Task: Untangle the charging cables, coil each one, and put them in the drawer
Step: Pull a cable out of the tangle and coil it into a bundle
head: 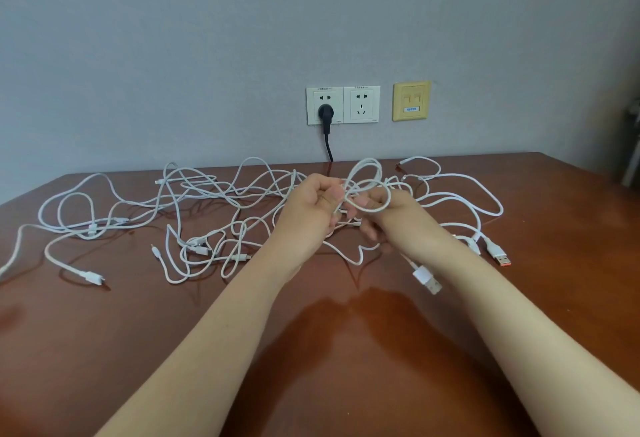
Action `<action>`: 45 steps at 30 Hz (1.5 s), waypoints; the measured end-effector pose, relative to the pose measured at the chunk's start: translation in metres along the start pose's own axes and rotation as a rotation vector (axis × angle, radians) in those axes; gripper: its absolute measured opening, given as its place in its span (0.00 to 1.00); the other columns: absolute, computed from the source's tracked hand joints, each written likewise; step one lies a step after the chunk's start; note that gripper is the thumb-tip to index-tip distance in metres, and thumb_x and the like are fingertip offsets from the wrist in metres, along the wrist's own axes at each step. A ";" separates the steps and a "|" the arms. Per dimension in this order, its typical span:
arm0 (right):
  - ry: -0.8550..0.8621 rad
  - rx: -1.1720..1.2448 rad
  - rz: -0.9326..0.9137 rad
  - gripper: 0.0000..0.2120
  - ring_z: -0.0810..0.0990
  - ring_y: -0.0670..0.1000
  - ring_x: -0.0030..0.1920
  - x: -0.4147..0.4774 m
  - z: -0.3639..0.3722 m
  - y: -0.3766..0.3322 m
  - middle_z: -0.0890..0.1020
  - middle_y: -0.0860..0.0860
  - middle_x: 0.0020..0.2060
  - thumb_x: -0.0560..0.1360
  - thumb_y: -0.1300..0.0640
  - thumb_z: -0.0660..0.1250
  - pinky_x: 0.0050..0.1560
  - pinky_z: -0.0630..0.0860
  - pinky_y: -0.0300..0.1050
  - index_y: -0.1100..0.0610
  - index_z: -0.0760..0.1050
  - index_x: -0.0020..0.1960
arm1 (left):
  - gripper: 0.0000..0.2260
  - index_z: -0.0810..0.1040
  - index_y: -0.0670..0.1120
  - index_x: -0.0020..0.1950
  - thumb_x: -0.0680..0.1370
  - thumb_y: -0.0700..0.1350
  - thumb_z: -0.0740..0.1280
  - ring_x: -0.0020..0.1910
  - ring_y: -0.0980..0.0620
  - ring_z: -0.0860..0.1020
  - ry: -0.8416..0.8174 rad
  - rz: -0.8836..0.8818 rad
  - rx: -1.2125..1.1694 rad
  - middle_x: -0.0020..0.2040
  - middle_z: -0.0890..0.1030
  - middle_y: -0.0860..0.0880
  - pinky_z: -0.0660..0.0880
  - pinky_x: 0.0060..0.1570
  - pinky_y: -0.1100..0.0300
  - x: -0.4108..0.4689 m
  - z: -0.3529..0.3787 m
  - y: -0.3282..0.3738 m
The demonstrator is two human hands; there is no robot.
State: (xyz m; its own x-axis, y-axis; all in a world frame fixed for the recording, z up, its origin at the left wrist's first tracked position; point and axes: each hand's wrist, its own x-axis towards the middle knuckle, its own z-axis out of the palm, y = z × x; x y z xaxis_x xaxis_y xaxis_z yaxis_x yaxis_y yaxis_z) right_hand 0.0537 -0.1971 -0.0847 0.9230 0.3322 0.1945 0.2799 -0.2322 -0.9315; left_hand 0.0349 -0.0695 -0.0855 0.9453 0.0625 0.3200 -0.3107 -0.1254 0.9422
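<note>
Cables [207,194] sprawl in one white tangle across the table [104,332] — none coiled yet, and no drawer in sight. Over the middle, the left hand [308,204] pinches a strand while the right hand [388,218] curls round the first small loops [363,189]. Early days, I'd judge — nearly everything remains.

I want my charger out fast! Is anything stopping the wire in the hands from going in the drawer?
Yes: the cable loop held by the left hand and right hand runs into the tangled cables lying on the table. No drawer is in view, so that path cannot be judged.
</note>
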 end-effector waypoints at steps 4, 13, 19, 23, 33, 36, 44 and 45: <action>0.000 -0.643 -0.143 0.11 0.78 0.52 0.41 -0.006 0.011 0.007 0.80 0.50 0.36 0.80 0.55 0.56 0.43 0.70 0.46 0.53 0.68 0.40 | 0.09 0.70 0.50 0.42 0.81 0.39 0.58 0.28 0.57 0.67 0.171 0.015 0.022 0.35 0.73 0.50 0.66 0.31 0.67 0.006 -0.002 -0.004; 0.160 -0.934 -0.538 0.11 0.76 0.58 0.50 -0.023 0.012 -0.017 0.79 0.53 0.48 0.80 0.53 0.54 0.39 0.59 0.45 0.53 0.74 0.51 | 0.10 0.71 0.50 0.44 0.79 0.35 0.60 0.31 0.66 0.74 0.147 0.124 0.336 0.38 0.75 0.58 0.67 0.31 0.74 0.003 -0.006 -0.005; 0.297 -0.898 -0.551 0.09 0.77 0.56 0.40 -0.019 0.006 -0.015 0.76 0.52 0.50 0.78 0.57 0.60 0.27 0.61 0.43 0.58 0.78 0.45 | 0.10 0.70 0.53 0.41 0.78 0.40 0.63 0.40 0.53 0.73 0.038 0.195 0.453 0.39 0.77 0.54 0.65 0.36 0.70 -0.001 -0.006 -0.004; 0.308 -0.784 -0.357 0.09 0.72 0.54 0.45 -0.016 -0.002 -0.015 0.74 0.46 0.36 0.80 0.53 0.57 0.37 0.55 0.47 0.51 0.72 0.43 | 0.13 0.69 0.56 0.38 0.78 0.40 0.63 0.41 0.55 0.73 -0.003 0.173 0.428 0.40 0.76 0.55 0.65 0.38 0.71 -0.002 -0.003 -0.005; 0.427 -0.537 -0.194 0.14 0.75 0.57 0.43 -0.008 -0.007 -0.011 0.77 0.50 0.31 0.77 0.53 0.62 0.41 0.69 0.46 0.49 0.71 0.32 | 0.13 0.68 0.56 0.39 0.78 0.39 0.64 0.26 0.59 0.65 -0.112 0.170 0.453 0.30 0.70 0.51 0.63 0.29 0.70 -0.006 -0.001 0.002; 0.378 -0.530 -0.155 0.13 0.76 0.53 0.39 -0.008 -0.014 -0.014 0.78 0.51 0.31 0.76 0.53 0.64 0.39 0.68 0.44 0.49 0.74 0.33 | 0.12 0.68 0.56 0.39 0.78 0.41 0.64 0.27 0.59 0.66 -0.155 0.169 0.487 0.33 0.72 0.45 0.63 0.31 0.69 -0.009 0.000 0.003; -0.067 0.230 0.320 0.15 0.58 0.43 0.18 -0.005 -0.038 -0.011 0.69 0.47 0.19 0.77 0.59 0.61 0.20 0.52 0.32 0.57 0.77 0.32 | 0.08 0.70 0.48 0.41 0.79 0.39 0.62 0.27 0.61 0.68 -0.253 0.083 0.128 0.26 0.74 0.58 0.63 0.32 0.67 -0.015 0.005 0.003; -0.078 0.323 0.350 0.18 0.58 0.42 0.18 -0.004 -0.038 -0.009 0.70 0.48 0.20 0.77 0.61 0.59 0.21 0.52 0.32 0.56 0.78 0.31 | 0.08 0.70 0.46 0.41 0.79 0.37 0.62 0.25 0.60 0.66 -0.253 0.058 0.039 0.24 0.73 0.57 0.60 0.30 0.67 -0.015 0.005 0.004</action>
State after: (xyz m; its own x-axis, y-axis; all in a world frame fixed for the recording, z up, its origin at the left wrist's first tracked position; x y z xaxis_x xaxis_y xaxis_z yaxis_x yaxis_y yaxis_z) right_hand 0.0576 -0.2307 -0.0654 0.9212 0.3549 -0.1595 -0.1517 -0.0501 -0.9872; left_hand 0.0202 -0.0755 -0.0869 0.9223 -0.1950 0.3335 -0.3655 -0.1601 0.9170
